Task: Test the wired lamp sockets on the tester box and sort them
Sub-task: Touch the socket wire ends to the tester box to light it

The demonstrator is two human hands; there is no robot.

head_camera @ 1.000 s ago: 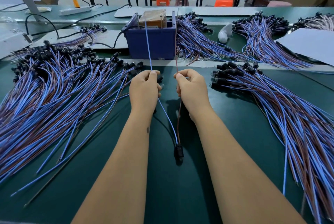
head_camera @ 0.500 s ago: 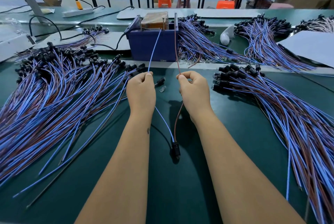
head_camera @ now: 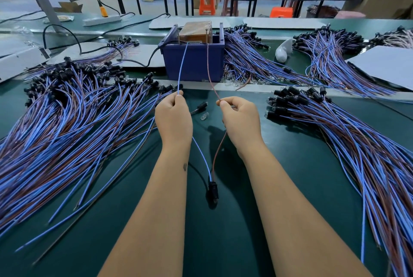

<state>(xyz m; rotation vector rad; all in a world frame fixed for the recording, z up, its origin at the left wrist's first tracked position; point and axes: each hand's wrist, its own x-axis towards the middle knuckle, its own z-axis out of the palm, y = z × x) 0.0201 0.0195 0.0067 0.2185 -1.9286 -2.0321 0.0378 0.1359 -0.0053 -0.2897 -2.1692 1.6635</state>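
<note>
In the head view, the left hand (head_camera: pixel 173 118) pinches a blue wire (head_camera: pixel 182 69) between thumb and curled fingers, and the right hand (head_camera: pixel 240 120) pinches a brown wire (head_camera: pixel 209 69) the same way. Both wires run up from the hands to the top of the blue tester box (head_camera: pixel 194 62), which stands at the far edge of the green table (head_camera: pixel 279 187), near its middle. Below the hands the two wires come together at a black lamp socket (head_camera: pixel 213 190), which lies between the forearms on the table towards its near edge. A large heap of wired sockets (head_camera: pixel 67 120) spreads over the left side of the table, black heads towards the far edge and wire ends towards the near left corner. Another bundle of wired sockets (head_camera: pixel 346 142) lies along the right side, heads near the far edge and wires trailing to the near right corner. One loose socket (head_camera: pixel 200 107) and a small clear bulb (head_camera: pixel 204 116) lie on the table between the two hands. Beyond the box, further bundles (head_camera: pixel 252 62) lie on a second surface beside a white bulb-shaped piece (head_camera: pixel 283 50).
</note>
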